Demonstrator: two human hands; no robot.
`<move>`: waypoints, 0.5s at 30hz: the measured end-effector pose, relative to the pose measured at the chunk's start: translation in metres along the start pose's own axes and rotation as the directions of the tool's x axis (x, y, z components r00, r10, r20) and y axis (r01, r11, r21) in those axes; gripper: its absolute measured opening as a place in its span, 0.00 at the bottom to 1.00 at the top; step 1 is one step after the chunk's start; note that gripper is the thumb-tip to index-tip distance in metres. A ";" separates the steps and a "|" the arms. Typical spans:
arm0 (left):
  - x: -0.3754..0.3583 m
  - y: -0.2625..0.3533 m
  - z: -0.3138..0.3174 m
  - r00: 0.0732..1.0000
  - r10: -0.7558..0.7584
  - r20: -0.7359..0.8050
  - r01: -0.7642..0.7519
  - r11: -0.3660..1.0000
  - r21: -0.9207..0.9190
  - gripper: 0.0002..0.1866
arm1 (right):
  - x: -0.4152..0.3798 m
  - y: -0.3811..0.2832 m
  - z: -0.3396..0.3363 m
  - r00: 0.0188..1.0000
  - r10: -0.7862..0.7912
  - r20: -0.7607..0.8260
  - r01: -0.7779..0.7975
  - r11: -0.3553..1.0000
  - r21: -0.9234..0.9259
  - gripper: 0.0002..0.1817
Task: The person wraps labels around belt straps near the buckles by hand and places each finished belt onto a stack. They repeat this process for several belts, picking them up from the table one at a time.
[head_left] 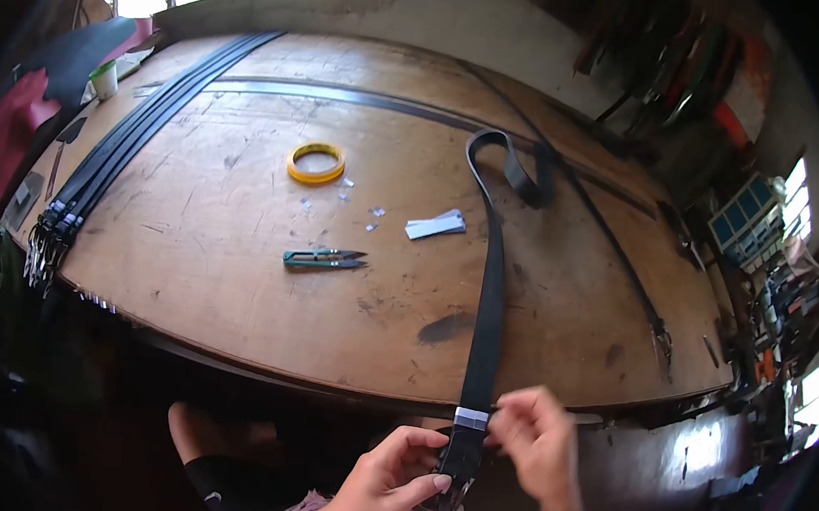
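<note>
A long black strap (486, 327) runs from the table top over its front edge towards me, its far part curled into a loop. Around the strap, close to its buckle end, sits a white paper-like band (470, 418). My left hand (392, 477) is closed on the dark buckle end (458, 456), with the thumb on top. Just right of the white band is my right hand (534, 440), its fingers curled and pinched together by the strap's edge. Whatever those fingertips may hold is too small and blurred to make out.
On the wooden table (209, 270) lie green thread snips (322, 259), a yellow tape roll (316, 164), white paper strips (435, 224) and small clear scraps (374, 218). Several black straps (143, 123) with metal clips lie at left. Another thin strap (610, 236) crosses the right side.
</note>
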State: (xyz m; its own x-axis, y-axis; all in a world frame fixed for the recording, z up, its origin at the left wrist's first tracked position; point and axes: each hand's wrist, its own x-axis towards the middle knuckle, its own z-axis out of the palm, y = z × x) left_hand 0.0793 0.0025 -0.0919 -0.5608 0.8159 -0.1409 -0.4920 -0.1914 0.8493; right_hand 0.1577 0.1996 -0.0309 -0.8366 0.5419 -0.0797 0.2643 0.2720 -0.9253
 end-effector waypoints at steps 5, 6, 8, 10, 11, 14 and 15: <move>-0.004 0.001 -0.019 0.992 -0.071 0.100 0.070 0.998 0.005 0.18 | -0.047 0.067 0.047 1.000 0.003 0.027 -0.023 0.633 0.774 0.23; -0.004 -0.001 -0.023 0.994 -0.025 0.105 0.020 0.999 0.047 0.17 | -0.048 0.061 0.052 0.999 -0.032 -0.020 0.035 0.606 0.794 0.29; -0.002 -0.001 -0.030 0.991 -0.046 0.128 0.036 0.997 0.074 0.20 | -0.050 0.061 0.045 0.990 -0.120 0.069 0.012 0.567 0.823 0.35; 0.001 0.000 -0.030 0.983 -0.038 0.177 0.032 0.999 0.037 0.27 | -0.050 0.062 0.037 0.987 -0.121 0.107 -0.012 0.604 0.797 0.36; 0.003 0.003 -0.029 0.985 -0.038 0.170 0.033 0.999 0.034 0.27 | -0.049 0.062 0.035 0.979 -0.129 0.155 -0.038 0.638 0.769 0.38; 0.010 0.011 -0.025 0.985 -0.023 0.172 -0.005 0.987 0.161 0.37 | -0.048 0.064 0.034 0.983 -0.085 0.160 -0.074 0.614 0.786 0.37; 0.010 0.011 -0.025 0.985 -0.029 0.171 0.006 0.991 0.137 0.39 | -0.048 0.064 0.033 0.982 -0.081 0.168 -0.083 0.616 0.784 0.37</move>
State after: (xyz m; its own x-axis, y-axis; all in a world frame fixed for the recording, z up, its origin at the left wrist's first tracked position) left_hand 0.0514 -0.0048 -0.0964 -0.4243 0.9023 -0.0768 -0.3989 -0.1101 0.9104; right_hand 0.1985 0.1650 -0.0986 -0.9241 0.3764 -0.0656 -0.1434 -0.5008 -0.8536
